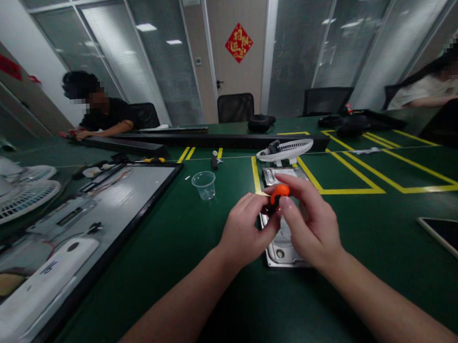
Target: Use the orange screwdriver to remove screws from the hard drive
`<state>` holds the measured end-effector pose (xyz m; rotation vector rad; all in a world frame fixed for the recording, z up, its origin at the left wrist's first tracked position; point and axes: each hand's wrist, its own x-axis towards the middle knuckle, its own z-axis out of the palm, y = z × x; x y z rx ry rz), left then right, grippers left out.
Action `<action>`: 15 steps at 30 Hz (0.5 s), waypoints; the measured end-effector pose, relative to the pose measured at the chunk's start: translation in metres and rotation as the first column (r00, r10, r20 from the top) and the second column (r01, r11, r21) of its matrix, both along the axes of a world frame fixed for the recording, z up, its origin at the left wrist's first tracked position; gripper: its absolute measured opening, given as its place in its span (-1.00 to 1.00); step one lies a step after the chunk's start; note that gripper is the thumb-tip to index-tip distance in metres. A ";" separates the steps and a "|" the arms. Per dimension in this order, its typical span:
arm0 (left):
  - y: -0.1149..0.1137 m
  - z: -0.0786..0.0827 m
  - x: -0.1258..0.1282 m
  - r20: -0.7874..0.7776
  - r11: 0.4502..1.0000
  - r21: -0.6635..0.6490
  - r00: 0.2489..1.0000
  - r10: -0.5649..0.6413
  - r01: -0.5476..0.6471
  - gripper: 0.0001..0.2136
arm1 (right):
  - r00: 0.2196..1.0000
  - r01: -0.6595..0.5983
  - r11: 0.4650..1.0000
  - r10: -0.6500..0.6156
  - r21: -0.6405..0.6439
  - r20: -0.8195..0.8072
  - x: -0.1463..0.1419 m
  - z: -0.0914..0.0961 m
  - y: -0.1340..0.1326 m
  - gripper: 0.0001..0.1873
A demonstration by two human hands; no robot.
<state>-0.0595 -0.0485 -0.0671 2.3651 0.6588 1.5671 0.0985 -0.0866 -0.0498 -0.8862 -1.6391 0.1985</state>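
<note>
Both hands meet over a silver hard drive (284, 258) that lies flat on the green table. An orange-and-black screwdriver (280, 191), seen nearly from its handle end, is pinched between them. My right hand (313, 223) has its thumb and fingers around the orange part. My left hand (244, 227) closes on the black part from the other side; its fingertips are partly hidden. Where the tool's tip is, I cannot make out. A clear plastic cup (204, 186) stands left of my hands.
A large flat panel (148, 181) with a white device (45, 286) on it fills the left side. Beyond the drive lies a white fan grille (290, 149). A phone (456, 240) rests at right. Long black bars (227, 139) cross the back; two people sit at the far side.
</note>
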 end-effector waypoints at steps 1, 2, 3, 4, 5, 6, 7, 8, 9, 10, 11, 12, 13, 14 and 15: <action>0.000 0.000 0.000 -0.003 1.000 -0.003 1.000 0.003 -0.003 -0.95 | 1.000 0.002 1.000 -0.002 -0.001 0.010 0.000 0.001 0.000 -0.59; -0.001 0.000 0.000 -0.002 1.000 -0.006 1.000 0.008 -0.008 -0.94 | 1.000 0.007 1.000 -0.007 0.002 0.016 0.000 0.001 -0.001 -0.60; -0.001 -0.001 0.000 0.003 1.000 -0.008 1.000 0.013 -0.013 -0.93 | 1.000 0.015 1.000 -0.016 0.009 0.018 -0.001 0.001 0.000 -0.62; -0.001 -0.002 0.000 0.013 1.000 -0.009 1.000 0.019 -0.018 -0.91 | 1.000 0.025 1.000 -0.025 0.016 0.015 -0.001 0.001 0.000 -0.64; 0.000 -0.002 0.000 0.025 1.000 -0.010 0.999 0.023 -0.023 -0.89 | 0.999 0.034 0.999 -0.034 0.023 0.007 -0.002 0.001 0.001 -0.67; 0.000 -0.003 -0.001 0.037 1.000 -0.011 0.999 0.028 -0.027 -0.88 | 0.999 0.043 0.999 -0.043 0.028 -0.002 -0.002 0.001 0.002 -0.69; 0.000 -0.004 -0.001 0.044 0.999 -0.010 0.999 0.031 -0.030 -0.88 | 0.999 0.052 0.998 -0.052 0.032 -0.012 -0.002 0.000 0.002 -0.72; 0.001 -0.004 -0.001 0.046 0.999 -0.009 0.998 0.033 -0.032 -0.88 | 0.998 0.059 0.998 -0.058 0.037 -0.019 -0.003 0.000 0.003 -0.73; 0.001 -0.004 -0.001 0.042 0.999 -0.009 0.999 0.034 -0.033 -0.89 | 0.998 0.063 0.997 -0.062 0.043 -0.021 -0.003 0.000 0.004 -0.74; 0.001 -0.004 -0.001 0.035 0.999 -0.009 0.999 0.033 -0.032 -0.90 | 0.998 0.062 0.997 -0.061 0.047 -0.017 -0.003 0.000 0.004 -0.74; 0.001 -0.004 -0.001 0.027 1.000 -0.009 0.999 0.028 -0.028 -0.91 | 0.998 0.056 0.997 -0.055 0.046 -0.009 -0.002 0.000 0.004 -0.71; 0.001 -0.003 -0.001 0.021 1.000 -0.009 1.000 0.022 -0.021 -0.92 | 0.999 0.046 0.998 -0.046 0.042 -0.001 -0.002 0.000 0.004 -0.68; 0.001 -0.002 -0.001 0.016 1.000 -0.011 1.000 0.014 -0.014 -0.92 | 0.999 0.033 0.999 -0.034 0.034 0.008 -0.002 0.000 0.003 -0.64; 0.000 -0.001 -0.001 0.012 1.000 -0.012 1.000 0.007 -0.006 -0.93 | 1.000 0.021 1.000 -0.021 0.022 0.015 -0.001 0.000 0.002 -0.61; 0.000 -0.001 0.000 0.008 1.000 -0.012 1.000 0.002 -0.002 -0.94 | 1.000 0.011 1.000 -0.012 0.014 0.020 -0.001 0.001 0.001 -0.59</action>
